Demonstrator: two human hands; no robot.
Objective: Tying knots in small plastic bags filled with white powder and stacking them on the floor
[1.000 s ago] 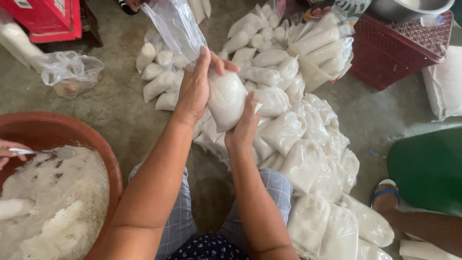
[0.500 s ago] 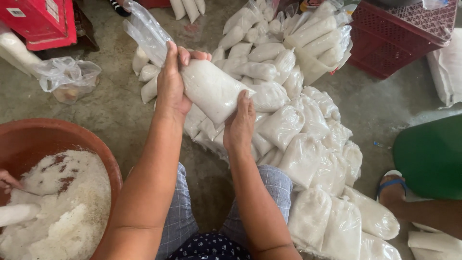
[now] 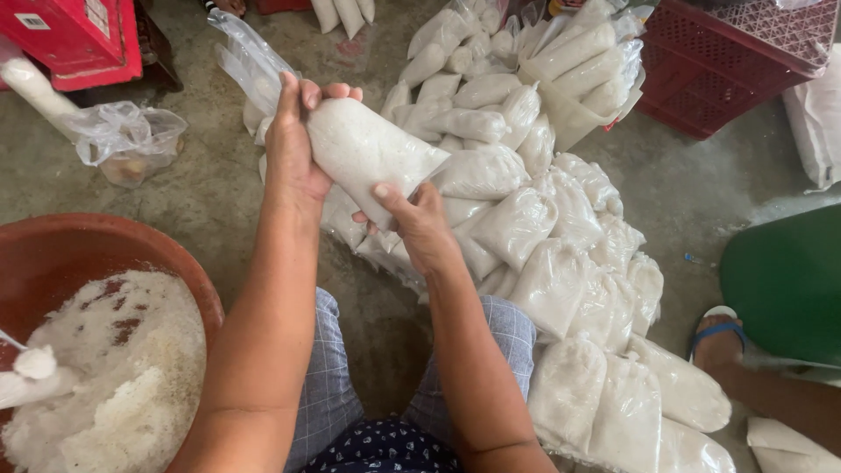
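A clear plastic bag filled with white grainy stuff (image 3: 368, 153) lies sideways between both my hands, its empty open end trailing up to the left. My left hand (image 3: 293, 144) grips the bag around its neck. My right hand (image 3: 416, 219) cups the bag's lower side from below, thumb on its face. Under and beyond the bag spreads a big pile of filled bags (image 3: 543, 228) on the concrete floor.
A large brown basin (image 3: 114, 254) with white grainy stuff sits at the lower left. A red crate (image 3: 718, 79) stands at the upper right, a red box (image 3: 79, 39) at the upper left, a crumpled plastic bag (image 3: 123, 140) beside it. Another person's sandalled foot (image 3: 723, 337) rests at the right.
I have turned the bag from upright to lying sideways. My left hand slid up to its neck and my right hand moved under its lower side.
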